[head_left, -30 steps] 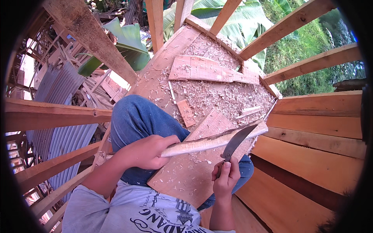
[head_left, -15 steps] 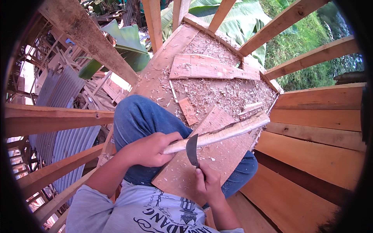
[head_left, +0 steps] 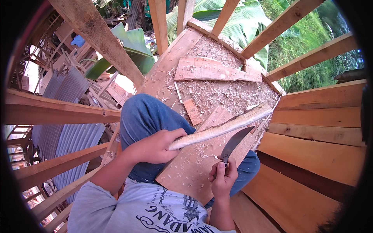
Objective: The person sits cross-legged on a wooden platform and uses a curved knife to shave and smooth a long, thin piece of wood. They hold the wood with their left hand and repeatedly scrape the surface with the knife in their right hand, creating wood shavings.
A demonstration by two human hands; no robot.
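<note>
Across the person's lap lies a flat reddish wooden board [head_left: 194,171], w/ a long pale carved wooden stick [head_left: 221,127] resting on it. Left hand [head_left: 155,145] is wrapped tight around the stick's near end; the far end points to the board's far right corner. Right hand [head_left: 223,178] is fisted on the handle of a curved dark-bladed knife [head_left: 234,142], blade up, tip just under the stick's middle. Pale wood shavings [head_left: 229,95] cover the plank floor [head_left: 163,77] beyond blue-jeaned knees [head_left: 143,116].
</note>
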